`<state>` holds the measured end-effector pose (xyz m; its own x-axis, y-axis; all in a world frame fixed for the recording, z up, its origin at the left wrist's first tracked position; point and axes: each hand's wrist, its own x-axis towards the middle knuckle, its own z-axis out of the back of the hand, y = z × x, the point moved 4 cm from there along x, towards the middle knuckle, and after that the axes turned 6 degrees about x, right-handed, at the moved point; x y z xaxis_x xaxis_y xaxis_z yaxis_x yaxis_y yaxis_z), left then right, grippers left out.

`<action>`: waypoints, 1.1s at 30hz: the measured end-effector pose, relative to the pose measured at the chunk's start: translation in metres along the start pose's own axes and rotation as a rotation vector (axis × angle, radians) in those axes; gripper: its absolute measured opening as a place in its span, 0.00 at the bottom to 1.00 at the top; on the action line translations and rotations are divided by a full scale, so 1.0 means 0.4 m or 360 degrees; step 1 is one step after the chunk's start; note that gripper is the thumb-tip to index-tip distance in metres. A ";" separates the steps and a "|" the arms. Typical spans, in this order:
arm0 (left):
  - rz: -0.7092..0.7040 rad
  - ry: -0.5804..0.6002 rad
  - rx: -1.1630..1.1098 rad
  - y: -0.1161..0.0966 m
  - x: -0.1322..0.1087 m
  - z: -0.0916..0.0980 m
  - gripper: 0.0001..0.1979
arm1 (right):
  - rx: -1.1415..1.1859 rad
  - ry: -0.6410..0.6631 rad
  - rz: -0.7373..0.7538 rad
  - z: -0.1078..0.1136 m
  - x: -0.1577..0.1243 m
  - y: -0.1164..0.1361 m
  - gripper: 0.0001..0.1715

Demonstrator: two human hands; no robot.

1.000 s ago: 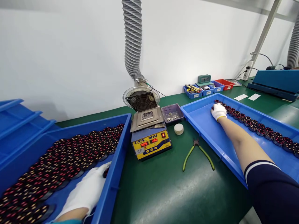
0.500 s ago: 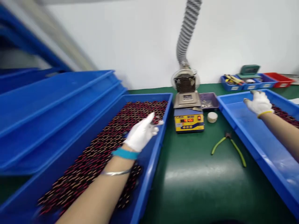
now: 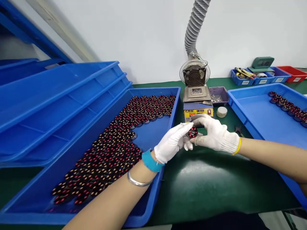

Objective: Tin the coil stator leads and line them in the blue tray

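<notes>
My left hand, white-gloved with a teal wristband, holds a small round black part with red spots between thumb and fingers. On the part's other side, the thumb and fingers of my right hand, in a white knitted glove, close around it. Both hands are raised over the green table in front of the yellow and blue heated unit, partly covering it. To the left, a long blue tray is filled with many similar round parts, showing red and tan spots.
Blue trays are stacked at the left. Another blue tray with a row of round parts stands at the right. A purple bin, a round white container and half-hidden pliers are near the unit. A grey duct hangs above.
My left hand has moved from over the left tray to the middle with the round black part. My right hand has come left from the right tray and closed on that part.
</notes>
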<state>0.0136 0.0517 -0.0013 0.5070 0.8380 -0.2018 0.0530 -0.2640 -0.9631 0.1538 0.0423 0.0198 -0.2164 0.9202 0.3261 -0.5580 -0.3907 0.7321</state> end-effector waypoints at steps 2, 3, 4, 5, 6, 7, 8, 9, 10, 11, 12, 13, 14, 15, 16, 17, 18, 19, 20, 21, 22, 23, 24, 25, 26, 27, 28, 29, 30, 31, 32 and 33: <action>0.0030 0.0058 0.0047 -0.002 0.001 -0.005 0.18 | -0.0001 -0.0029 0.0065 0.010 -0.004 -0.007 0.20; 0.0018 0.0056 0.0077 -0.007 -0.001 -0.005 0.20 | -0.0002 -0.0039 0.0087 0.014 -0.004 -0.008 0.19; -0.0010 0.0025 0.0126 -0.014 -0.005 -0.004 0.22 | -0.0011 -0.0040 0.0108 0.018 -0.004 -0.007 0.19; -0.0051 -0.0029 0.0200 -0.023 -0.010 -0.001 0.23 | -0.0035 -0.0028 0.0132 0.020 -0.003 -0.007 0.19; -0.0093 -0.0096 0.0295 -0.031 -0.015 0.002 0.24 | -0.0075 -0.0002 0.0165 0.022 -0.001 -0.006 0.20; -0.0131 -0.0157 0.0407 -0.038 -0.020 0.004 0.24 | -0.0125 0.0034 0.0213 0.023 0.000 -0.005 0.21; -0.0161 -0.0200 0.0529 -0.043 -0.025 0.005 0.25 | -0.0173 0.0081 0.0279 0.024 0.002 -0.003 0.24; -0.0186 -0.0224 0.0636 -0.045 -0.028 0.004 0.26 | -0.0211 0.0136 0.0350 0.023 0.003 -0.002 0.26; -0.0209 -0.0231 0.0716 -0.045 -0.030 0.003 0.26 | -0.0226 0.0190 0.0416 0.023 0.003 0.000 0.28; -0.0233 -0.0232 0.0758 -0.043 -0.030 0.002 0.25 | -0.0217 0.0225 0.0453 0.022 0.003 0.000 0.29; -0.0258 -0.0235 0.0763 -0.040 -0.029 0.003 0.24 | -0.0183 0.0235 0.0447 0.023 0.003 -0.001 0.28; -0.0280 -0.0242 0.0736 -0.037 -0.028 0.004 0.22 | -0.0128 0.0220 0.0382 0.023 0.004 -0.004 0.28; -0.0297 -0.0256 0.0687 -0.035 -0.026 0.007 0.22 | -0.0045 0.0202 0.0274 0.023 0.005 -0.010 0.29; -0.0311 -0.0278 0.0635 -0.033 -0.025 0.011 0.21 | 0.0069 0.0189 0.0147 0.021 0.006 -0.016 0.32; -0.0325 -0.0310 0.0592 -0.032 -0.023 0.015 0.21 | 0.0211 0.0198 0.0021 0.016 0.006 -0.021 0.36; -0.0340 -0.0343 0.0555 -0.031 -0.022 0.019 0.20 | 0.0363 0.0244 -0.0082 0.009 0.006 -0.024 0.40; -0.0353 -0.0374 0.0523 -0.031 -0.022 0.021 0.19 | 0.0500 0.0328 -0.0148 0.000 0.005 -0.023 0.42; -0.0363 -0.0405 0.0499 -0.031 -0.021 0.023 0.19 | 0.0600 0.0420 -0.0186 -0.008 0.004 -0.021 0.41; -0.0370 -0.0436 0.0482 -0.031 -0.021 0.023 0.19 | 0.0654 0.0495 -0.0204 -0.015 0.003 -0.017 0.39; -0.0371 -0.0464 0.0472 -0.030 -0.021 0.023 0.20 | 0.0657 0.0535 -0.0221 -0.018 0.003 -0.014 0.36; -0.0371 -0.0497 0.0468 -0.029 -0.020 0.023 0.20 | 0.0632 0.0551 -0.0242 -0.019 0.003 -0.014 0.34; -0.0376 -0.0539 0.0474 -0.028 -0.020 0.025 0.20 | 0.0606 0.0549 -0.0269 -0.018 0.003 -0.014 0.32; -0.0387 -0.0588 0.0484 -0.027 -0.020 0.027 0.21 | 0.0595 0.0528 -0.0302 -0.015 0.003 -0.017 0.31; -0.0394 -0.0630 0.0494 -0.025 -0.019 0.031 0.21 | 0.0585 0.0499 -0.0337 -0.011 0.004 -0.021 0.29; -0.0394 -0.0662 0.0501 -0.022 -0.017 0.035 0.21 | 0.0557 0.0468 -0.0374 -0.006 0.006 -0.027 0.25; -0.0386 -0.0682 0.0503 -0.019 -0.015 0.040 0.21 | 0.0504 0.0433 -0.0411 -0.001 0.008 -0.034 0.20; -0.0376 -0.0696 0.0506 -0.016 -0.013 0.044 0.22 | 0.0433 0.0385 -0.0442 0.005 0.011 -0.042 0.15; -0.0367 -0.0708 0.0516 -0.014 -0.011 0.048 0.22 | 0.0356 0.0316 -0.0469 0.013 0.015 -0.050 0.11; -0.0367 -0.0721 0.0534 -0.012 -0.010 0.050 0.23 | 0.0301 0.0245 -0.0496 0.018 0.019 -0.057 0.10; -0.0375 -0.0731 0.0556 -0.012 -0.011 0.050 0.23 | 0.0293 0.0187 -0.0514 0.022 0.023 -0.064 0.11; -0.0388 -0.0730 0.0574 -0.012 -0.012 0.047 0.23 | 0.0336 0.0144 -0.0516 0.022 0.026 -0.069 0.15; -0.0394 -0.0707 0.0580 -0.013 -0.013 0.041 0.22 | 0.0417 0.0134 -0.0497 0.018 0.029 -0.071 0.20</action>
<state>-0.0033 0.0565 0.0018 0.1071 0.9927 0.0558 -0.2137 0.0778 -0.9738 0.1730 0.0639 0.0070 -0.1397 0.9900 0.0221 -0.3868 -0.0751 0.9191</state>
